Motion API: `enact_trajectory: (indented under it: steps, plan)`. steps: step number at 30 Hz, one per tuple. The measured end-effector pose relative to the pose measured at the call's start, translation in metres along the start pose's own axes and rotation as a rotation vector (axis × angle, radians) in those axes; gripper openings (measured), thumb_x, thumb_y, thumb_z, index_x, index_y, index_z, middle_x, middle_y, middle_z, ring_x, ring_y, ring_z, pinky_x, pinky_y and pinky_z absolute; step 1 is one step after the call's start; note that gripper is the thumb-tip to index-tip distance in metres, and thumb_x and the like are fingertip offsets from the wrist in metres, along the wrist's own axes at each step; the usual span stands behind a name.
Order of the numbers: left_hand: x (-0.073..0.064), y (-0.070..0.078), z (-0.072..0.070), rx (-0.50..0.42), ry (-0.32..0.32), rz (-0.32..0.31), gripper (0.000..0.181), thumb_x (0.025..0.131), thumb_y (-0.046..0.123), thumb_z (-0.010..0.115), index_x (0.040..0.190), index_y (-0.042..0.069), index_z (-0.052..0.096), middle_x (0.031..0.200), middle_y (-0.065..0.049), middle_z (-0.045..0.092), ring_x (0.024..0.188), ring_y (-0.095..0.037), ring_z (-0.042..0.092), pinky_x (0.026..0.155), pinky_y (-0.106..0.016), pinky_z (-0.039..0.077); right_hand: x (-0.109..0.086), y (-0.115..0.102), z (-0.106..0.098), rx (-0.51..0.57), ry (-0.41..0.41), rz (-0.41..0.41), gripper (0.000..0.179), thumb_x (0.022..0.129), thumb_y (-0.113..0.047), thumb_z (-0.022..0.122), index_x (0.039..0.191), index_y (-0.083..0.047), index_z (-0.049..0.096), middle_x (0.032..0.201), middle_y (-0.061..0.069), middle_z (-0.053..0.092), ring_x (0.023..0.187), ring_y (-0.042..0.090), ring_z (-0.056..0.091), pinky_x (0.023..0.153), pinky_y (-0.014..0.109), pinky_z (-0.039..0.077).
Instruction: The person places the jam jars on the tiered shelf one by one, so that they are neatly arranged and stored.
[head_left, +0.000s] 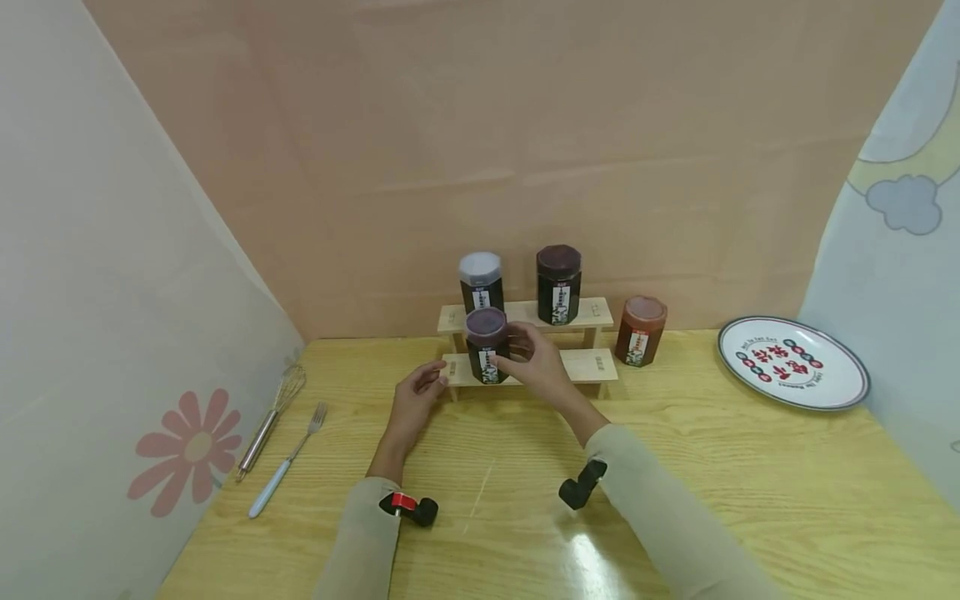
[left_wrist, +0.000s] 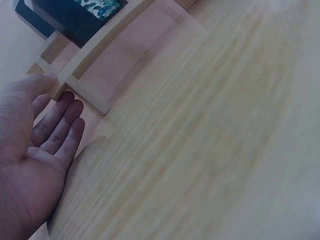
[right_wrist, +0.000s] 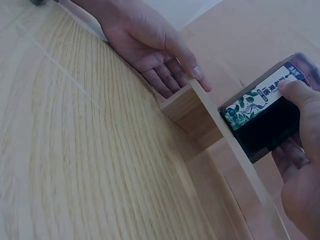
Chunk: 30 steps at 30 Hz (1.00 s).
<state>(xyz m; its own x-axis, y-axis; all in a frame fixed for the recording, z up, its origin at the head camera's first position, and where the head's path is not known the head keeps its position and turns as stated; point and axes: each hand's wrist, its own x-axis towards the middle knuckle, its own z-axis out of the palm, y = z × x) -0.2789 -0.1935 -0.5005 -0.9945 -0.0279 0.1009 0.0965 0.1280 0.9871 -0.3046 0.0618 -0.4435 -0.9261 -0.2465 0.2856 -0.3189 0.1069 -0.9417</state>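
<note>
My right hand (head_left: 543, 368) grips a dark jar with a purple lid (head_left: 487, 328), thumb across its white label and fingers round the far side. The jar stands upright at the left part of the lower step of a two-step wooden rack (head_left: 585, 365). With thumb above and fingers below, my left hand (head_left: 414, 408) pinches the left end of that lower step, as the left wrist view shows. On the upper step stand a jar with a pale lid (head_left: 480, 271), partly hidden behind the held one, and a jar with a dark maroon lid (head_left: 558, 283).
A jar with a reddish lid (head_left: 642, 332) stands on the table right of the rack. Farther right, an oval plate (head_left: 738, 372) with red characters lies near the wall. At the left edge lie a whisk (head_left: 258, 442) and a blue-handled fork (head_left: 272, 487).
</note>
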Motion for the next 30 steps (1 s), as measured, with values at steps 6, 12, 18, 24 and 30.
enact_trajectory:
  steps: [6,12,18,24,30]
  plan:
    - [0.001,0.0,-0.002,0.007,-0.001,-0.017,0.034,0.101,0.018,0.067,0.135,0.013,0.066,0.133,-0.011,0.062,0.122,-0.019,0.058,0.094,-0.016,0.051,0.002,-0.006,0.007,-0.002,-0.001,0.009,0.066,0.09,-0.011,0.081,0.147,-0.004,0.05,0.142,0.023,0.058,0.133,0.04,0.058,0.113,0.048,0.049]
    - [0.001,0.0,-0.002,0.008,0.002,-0.008,0.035,0.102,0.018,0.067,0.136,0.013,0.065,0.133,-0.011,0.062,0.118,-0.016,0.06,0.091,-0.016,0.053,0.003,-0.003,0.008,-0.038,0.007,0.011,0.063,0.09,-0.016,0.082,0.145,-0.009,0.053,0.139,0.017,0.061,0.131,0.034,0.061,0.112,0.043,0.051]
    - [0.002,-0.001,0.001,0.016,0.009,-0.006,0.035,0.102,0.017,0.067,0.136,0.011,0.065,0.132,-0.012,0.062,0.118,-0.016,0.06,0.092,-0.015,0.052,-0.003,-0.007,0.002,-0.054,0.0,0.01,0.063,0.09,-0.017,0.082,0.145,-0.008,0.053,0.139,0.018,0.061,0.131,0.035,0.06,0.111,0.043,0.051]
    - [0.001,0.0,0.003,0.008,0.001,-0.006,0.035,0.102,0.017,0.067,0.137,0.012,0.065,0.131,-0.012,0.062,0.118,-0.016,0.061,0.093,-0.015,0.052,-0.013,-0.019,-0.026,-0.031,-0.04,0.027,0.065,0.093,-0.015,0.079,0.149,-0.004,0.047,0.146,0.021,0.055,0.137,0.041,0.054,0.112,0.049,0.05]
    - [-0.001,0.001,0.001,0.004,0.003,-0.006,0.034,0.101,0.018,0.068,0.135,0.013,0.066,0.132,-0.011,0.063,0.12,-0.018,0.06,0.091,-0.015,0.052,-0.02,-0.039,-0.078,-0.132,-0.062,-0.038,0.063,0.094,-0.018,0.078,0.147,-0.002,0.048,0.144,0.023,0.056,0.135,0.041,0.054,0.116,0.05,0.044]
